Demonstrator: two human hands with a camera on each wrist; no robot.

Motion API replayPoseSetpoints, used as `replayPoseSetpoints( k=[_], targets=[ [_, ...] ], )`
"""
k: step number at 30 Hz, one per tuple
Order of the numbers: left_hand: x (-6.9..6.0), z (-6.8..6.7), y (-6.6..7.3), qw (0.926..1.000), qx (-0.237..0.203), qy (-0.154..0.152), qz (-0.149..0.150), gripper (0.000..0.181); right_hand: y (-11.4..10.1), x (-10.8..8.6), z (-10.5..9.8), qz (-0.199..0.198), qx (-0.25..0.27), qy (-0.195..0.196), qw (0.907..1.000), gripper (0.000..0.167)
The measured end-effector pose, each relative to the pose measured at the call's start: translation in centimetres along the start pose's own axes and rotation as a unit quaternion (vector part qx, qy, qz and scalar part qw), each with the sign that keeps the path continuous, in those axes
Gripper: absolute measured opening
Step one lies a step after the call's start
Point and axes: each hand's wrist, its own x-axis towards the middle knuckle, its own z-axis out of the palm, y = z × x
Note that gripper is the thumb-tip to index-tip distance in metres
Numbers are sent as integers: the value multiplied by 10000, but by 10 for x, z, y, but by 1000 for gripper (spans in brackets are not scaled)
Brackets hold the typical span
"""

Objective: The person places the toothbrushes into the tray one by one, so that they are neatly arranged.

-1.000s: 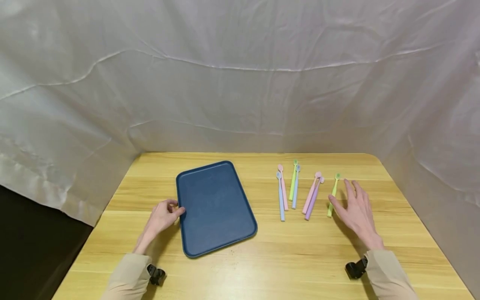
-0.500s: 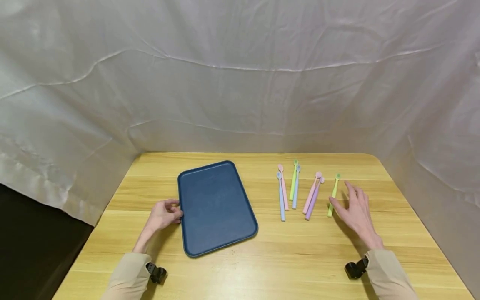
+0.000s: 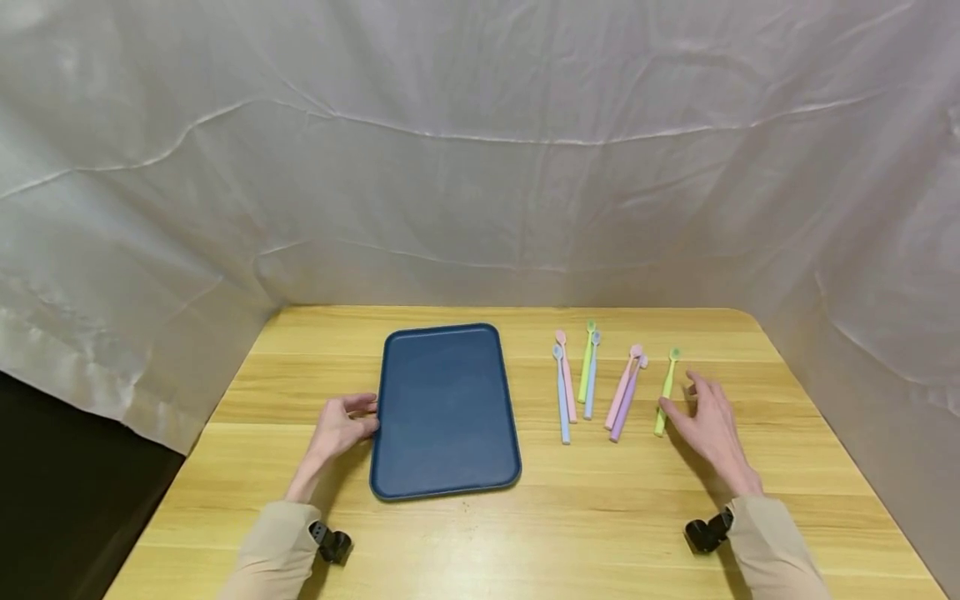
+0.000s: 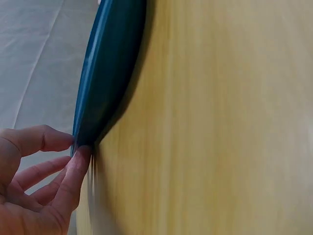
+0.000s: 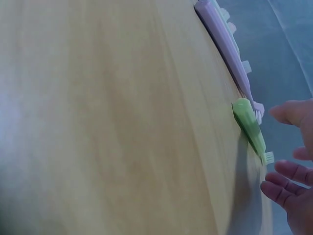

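Observation:
The dark blue tray (image 3: 446,408) lies on the table, its short sides nearly level. My left hand (image 3: 341,429) pinches its left rim between thumb and fingers; in the left wrist view, that hand (image 4: 46,181) grips the rim of the tray (image 4: 105,73). My right hand (image 3: 711,429) is open beside the rightmost green toothbrush (image 3: 667,387), thumb close to the handle. In the right wrist view, a gap shows between the fingers of the hand (image 5: 296,161) and the green toothbrush (image 5: 249,127); whether the thumb touches is unclear from above.
Left of the green toothbrush lie a purple toothbrush (image 3: 625,408) and a pink one (image 3: 619,396) together. Farther left are a blue (image 3: 591,383), a green (image 3: 584,375), a second pink (image 3: 568,387) and a second blue toothbrush (image 3: 562,404). Pale curtains (image 3: 525,192) surround the wooden table (image 3: 570,517).
The tray has turned clockwise and shifted right, with my left hand moving right along with it. My right hand has shifted only slightly; the toothbrushes lie as before.

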Motion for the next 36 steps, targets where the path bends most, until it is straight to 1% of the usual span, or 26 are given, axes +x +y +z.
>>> replayPoseSetpoints(
  k=[4,7,9,11,16,22,26,30,33,36],
  targets=[
    [0,4,1,9996,-273,-106,32,48,0,3,1,-32,33,53,10000,69],
    [-1,7,1,9984,-523,-191,60,47,1,6,1,11,71,46,10000,67],
    [-2,9,0,9976,-655,-213,27,45,1,8,1,58,75,13,10000,65],
    [-3,12,0,9967,-758,-284,17,44,1,9,0,123,51,-33,9999,63],
    [-4,21,1,9942,-959,-471,108,45,2,13,2,245,21,-113,9996,63],
    [-5,28,5,9934,-1014,-506,177,44,1,16,3,290,72,-144,9994,64],
    [-6,31,5,9934,-1008,-513,168,44,1,17,3,370,97,-171,9991,61],
    [-5,33,4,9946,-932,-437,110,44,1,18,3,492,63,-207,9986,56],
    [-5,34,4,9951,-915,-377,-30,43,2,18,3,598,39,-238,9979,52],
    [-6,34,4,9945,-955,-408,-109,42,1,18,4,654,55,-240,9976,49]
  ],
)
